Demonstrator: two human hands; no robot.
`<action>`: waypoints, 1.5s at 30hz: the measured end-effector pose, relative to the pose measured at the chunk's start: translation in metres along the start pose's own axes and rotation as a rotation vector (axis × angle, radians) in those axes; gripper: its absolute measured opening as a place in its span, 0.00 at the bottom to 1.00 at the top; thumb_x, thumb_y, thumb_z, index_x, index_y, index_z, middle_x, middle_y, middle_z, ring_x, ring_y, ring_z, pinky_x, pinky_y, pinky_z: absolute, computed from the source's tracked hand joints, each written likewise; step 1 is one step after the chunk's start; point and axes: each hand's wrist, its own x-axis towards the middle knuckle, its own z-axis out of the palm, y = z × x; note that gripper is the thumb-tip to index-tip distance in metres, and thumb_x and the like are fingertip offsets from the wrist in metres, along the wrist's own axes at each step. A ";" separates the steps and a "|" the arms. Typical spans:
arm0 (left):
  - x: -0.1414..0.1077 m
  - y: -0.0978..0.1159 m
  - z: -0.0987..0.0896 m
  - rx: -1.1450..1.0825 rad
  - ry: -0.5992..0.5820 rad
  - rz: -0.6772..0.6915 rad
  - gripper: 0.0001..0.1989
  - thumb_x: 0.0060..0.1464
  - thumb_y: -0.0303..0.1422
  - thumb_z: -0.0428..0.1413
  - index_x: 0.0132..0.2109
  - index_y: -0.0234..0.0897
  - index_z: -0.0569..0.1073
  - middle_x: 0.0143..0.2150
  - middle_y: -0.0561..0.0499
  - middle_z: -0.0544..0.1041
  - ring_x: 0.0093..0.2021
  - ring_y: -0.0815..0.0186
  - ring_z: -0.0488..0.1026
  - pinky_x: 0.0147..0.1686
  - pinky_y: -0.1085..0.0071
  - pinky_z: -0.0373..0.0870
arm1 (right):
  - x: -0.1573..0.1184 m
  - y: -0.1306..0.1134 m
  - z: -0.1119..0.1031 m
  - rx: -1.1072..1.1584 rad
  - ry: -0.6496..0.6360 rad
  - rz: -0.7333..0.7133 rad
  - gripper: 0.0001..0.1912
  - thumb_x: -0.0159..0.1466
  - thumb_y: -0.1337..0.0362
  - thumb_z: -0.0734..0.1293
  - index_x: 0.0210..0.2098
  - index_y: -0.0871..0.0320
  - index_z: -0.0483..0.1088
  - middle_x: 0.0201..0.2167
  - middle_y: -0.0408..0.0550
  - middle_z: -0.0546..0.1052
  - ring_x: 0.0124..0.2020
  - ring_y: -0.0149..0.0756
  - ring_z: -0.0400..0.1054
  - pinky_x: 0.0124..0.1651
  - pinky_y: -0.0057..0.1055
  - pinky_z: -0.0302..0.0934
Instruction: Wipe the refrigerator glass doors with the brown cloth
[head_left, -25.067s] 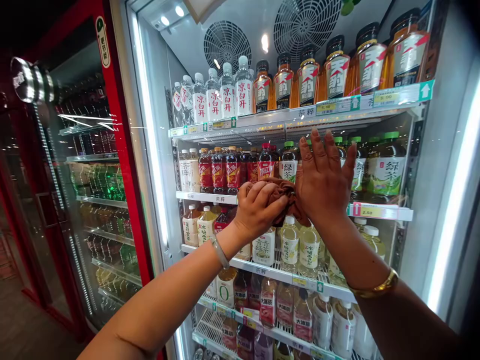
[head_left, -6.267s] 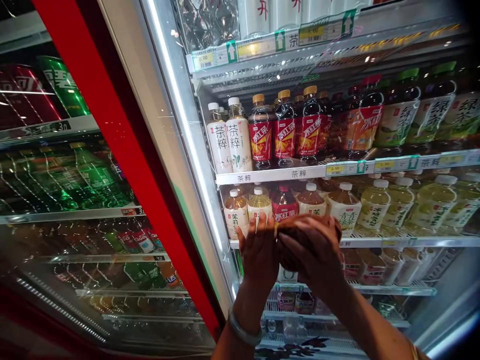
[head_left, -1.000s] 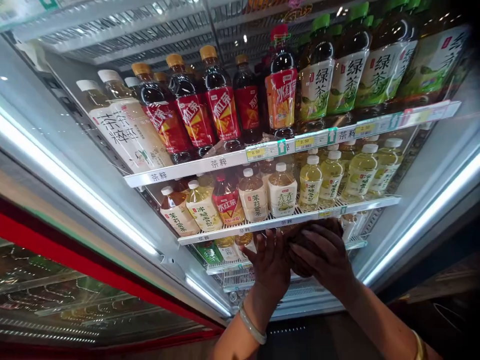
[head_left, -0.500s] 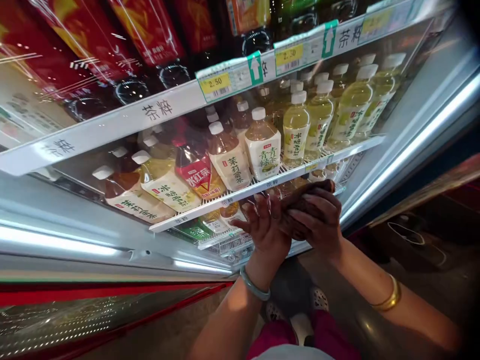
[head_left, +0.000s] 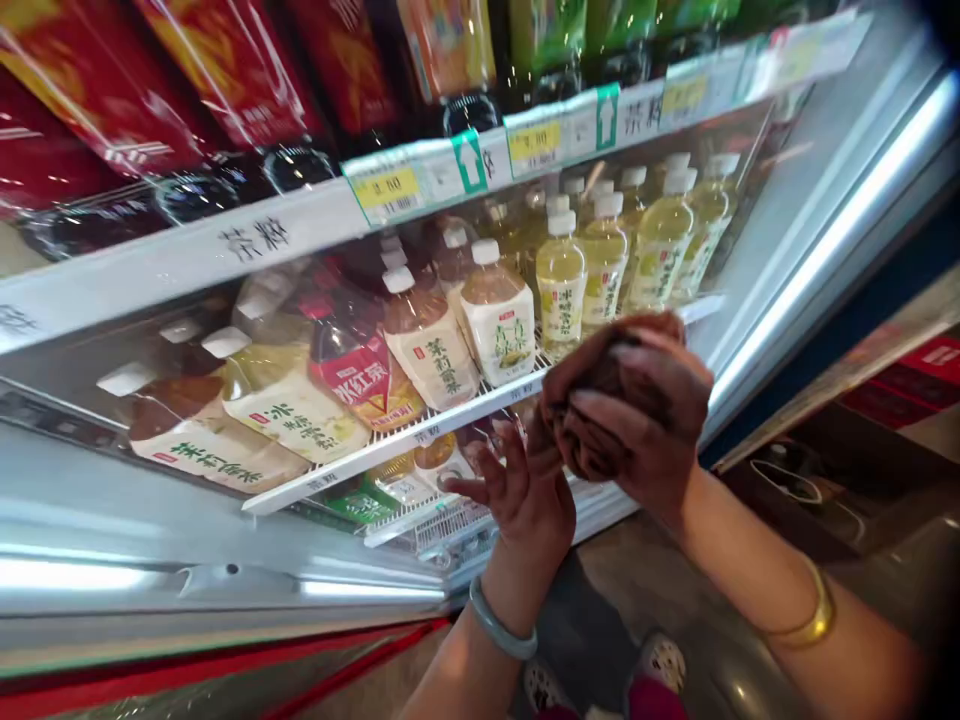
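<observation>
A bunched dark brown cloth [head_left: 592, 445] is gripped in my right hand [head_left: 667, 425], whose fingers curl over it in front of the cooler. My left hand [head_left: 529, 505] is just left of the cloth, palm up with its fingers spread, and its inner side overlaps the cloth's edge; whether it touches cannot be made out. Behind both hands runs the white front strip of a wire shelf [head_left: 420, 435]. On that shelf stand a white-labelled tea bottle [head_left: 499, 325], a red-labelled bottle [head_left: 364, 365] and several pale yellow bottles [head_left: 562, 285].
Above is a shelf edge with price tags [head_left: 390, 190], carrying large red-labelled bottles [head_left: 202, 70]. A bright light strip [head_left: 832, 250] lines the cooler's right side. The lower left has a red-edged door [head_left: 225, 650]. A white cable [head_left: 787, 480] lies at right.
My right hand has raised the cloth a little, and its folded bundle now faces me more. The left hand stays low with spread fingers. The view has shifted slightly right.
</observation>
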 end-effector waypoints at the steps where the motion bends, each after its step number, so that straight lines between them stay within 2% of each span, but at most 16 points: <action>1: 0.001 0.001 0.000 0.023 0.004 -0.004 0.42 0.62 0.20 0.53 0.78 0.42 0.48 0.80 0.49 0.41 0.80 0.59 0.27 0.72 0.45 0.08 | -0.017 0.000 0.003 0.013 0.061 -0.026 0.08 0.65 0.67 0.71 0.44 0.52 0.77 0.53 0.48 0.71 0.56 0.43 0.71 0.59 0.49 0.71; 4: 0.002 0.005 0.003 0.046 0.004 -0.011 0.40 0.64 0.22 0.50 0.78 0.38 0.47 0.80 0.50 0.37 0.81 0.60 0.27 0.74 0.49 0.12 | -0.063 0.005 0.007 0.029 0.046 -0.051 0.16 0.58 0.72 0.74 0.43 0.48 0.78 0.53 0.45 0.70 0.56 0.45 0.70 0.57 0.46 0.72; 7: -0.001 0.010 0.007 0.049 0.012 0.006 0.39 0.64 0.22 0.50 0.78 0.36 0.47 0.80 0.48 0.40 0.81 0.60 0.30 0.76 0.52 0.15 | -0.073 0.014 0.000 0.034 -0.029 -0.059 0.18 0.58 0.71 0.74 0.45 0.46 0.78 0.53 0.45 0.71 0.55 0.44 0.71 0.56 0.45 0.73; 9: -0.001 0.015 0.010 0.075 0.015 0.012 0.39 0.64 0.22 0.50 0.78 0.36 0.48 0.80 0.49 0.40 0.81 0.60 0.29 0.75 0.51 0.13 | -0.051 0.022 -0.009 0.038 -0.007 -0.088 0.19 0.59 0.70 0.75 0.48 0.44 0.77 0.52 0.45 0.72 0.57 0.45 0.71 0.59 0.49 0.71; 13: 0.002 0.027 0.019 0.161 0.031 -0.004 0.40 0.64 0.21 0.51 0.78 0.37 0.47 0.80 0.46 0.37 0.81 0.59 0.29 0.73 0.44 0.12 | 0.020 0.037 -0.023 0.083 0.098 -0.128 0.25 0.57 0.69 0.78 0.52 0.44 0.77 0.55 0.47 0.72 0.59 0.52 0.70 0.63 0.57 0.66; 16: 0.003 0.040 0.029 0.199 0.042 -0.032 0.41 0.63 0.21 0.53 0.78 0.37 0.46 0.81 0.41 0.37 0.81 0.56 0.30 0.74 0.41 0.16 | 0.040 0.048 -0.027 0.101 0.129 -0.214 0.25 0.55 0.71 0.79 0.50 0.46 0.78 0.55 0.49 0.70 0.62 0.54 0.67 0.66 0.59 0.63; 18: 0.002 0.048 0.039 0.242 0.036 -0.077 0.42 0.63 0.22 0.52 0.79 0.36 0.45 0.81 0.38 0.35 0.81 0.52 0.30 0.74 0.39 0.20 | 0.025 0.058 -0.028 0.130 0.129 -0.267 0.24 0.54 0.74 0.79 0.47 0.46 0.79 0.52 0.47 0.70 0.61 0.49 0.66 0.66 0.53 0.65; 21: -0.003 0.059 0.057 0.354 0.025 -0.137 0.45 0.62 0.26 0.54 0.79 0.35 0.40 0.80 0.36 0.33 0.80 0.49 0.29 0.74 0.35 0.23 | -0.022 0.078 -0.031 0.152 0.052 -0.309 0.22 0.56 0.76 0.76 0.45 0.45 0.80 0.49 0.46 0.72 0.57 0.43 0.68 0.65 0.45 0.68; 25: -0.009 0.070 0.081 0.489 0.031 -0.097 0.47 0.60 0.22 0.52 0.79 0.32 0.37 0.79 0.38 0.35 0.81 0.55 0.29 0.76 0.39 0.27 | -0.058 0.110 -0.042 0.195 -0.020 -0.354 0.18 0.61 0.76 0.71 0.42 0.45 0.81 0.47 0.46 0.75 0.51 0.41 0.71 0.68 0.48 0.67; 29: -0.011 0.084 0.091 0.492 0.052 -0.067 0.46 0.60 0.21 0.53 0.79 0.31 0.38 0.79 0.36 0.37 0.81 0.57 0.31 0.77 0.44 0.28 | -0.018 0.133 -0.057 0.206 0.005 -0.406 0.21 0.60 0.73 0.75 0.47 0.43 0.79 0.51 0.44 0.74 0.55 0.43 0.71 0.75 0.56 0.57; 32: -0.009 0.095 0.091 0.480 0.019 -0.119 0.46 0.61 0.22 0.55 0.79 0.30 0.40 0.79 0.32 0.41 0.80 0.53 0.33 0.76 0.40 0.30 | 0.025 0.140 -0.064 0.193 0.105 -0.335 0.26 0.58 0.70 0.78 0.53 0.41 0.77 0.53 0.45 0.73 0.59 0.48 0.69 0.72 0.59 0.60; 34: -0.008 0.100 0.090 0.482 -0.001 -0.143 0.44 0.62 0.21 0.53 0.78 0.29 0.41 0.79 0.31 0.42 0.80 0.52 0.32 0.76 0.38 0.30 | 0.034 0.141 -0.065 0.187 0.138 -0.316 0.27 0.58 0.70 0.78 0.54 0.41 0.76 0.53 0.47 0.72 0.59 0.49 0.69 0.70 0.61 0.61; 36: -0.009 0.101 0.091 0.477 0.006 -0.144 0.44 0.61 0.20 0.53 0.78 0.29 0.41 0.79 0.32 0.43 0.80 0.53 0.32 0.76 0.39 0.30 | 0.021 0.140 -0.063 0.194 0.136 -0.322 0.27 0.57 0.71 0.78 0.53 0.43 0.77 0.52 0.47 0.72 0.58 0.48 0.69 0.69 0.59 0.64; 41: -0.022 0.094 0.109 0.381 -0.002 -0.004 0.45 0.59 0.26 0.60 0.78 0.36 0.49 0.79 0.37 0.51 0.81 0.52 0.34 0.78 0.42 0.35 | -0.055 0.145 -0.058 0.194 0.040 -0.301 0.18 0.58 0.74 0.76 0.41 0.42 0.81 0.46 0.46 0.73 0.49 0.44 0.72 0.57 0.45 0.74; 43: -0.027 0.094 0.118 0.365 -0.012 0.034 0.41 0.61 0.28 0.59 0.77 0.38 0.53 0.79 0.41 0.51 0.81 0.53 0.35 0.78 0.44 0.35 | -0.064 0.151 -0.059 0.177 0.006 -0.307 0.18 0.58 0.74 0.75 0.41 0.42 0.82 0.45 0.46 0.74 0.48 0.45 0.73 0.54 0.45 0.74; 45: -0.028 0.097 0.124 0.359 0.007 0.034 0.39 0.63 0.28 0.57 0.77 0.37 0.53 0.80 0.41 0.47 0.81 0.53 0.35 0.78 0.44 0.29 | -0.048 0.158 -0.064 0.170 -0.006 -0.310 0.21 0.56 0.74 0.77 0.43 0.41 0.81 0.45 0.46 0.75 0.50 0.47 0.74 0.56 0.50 0.73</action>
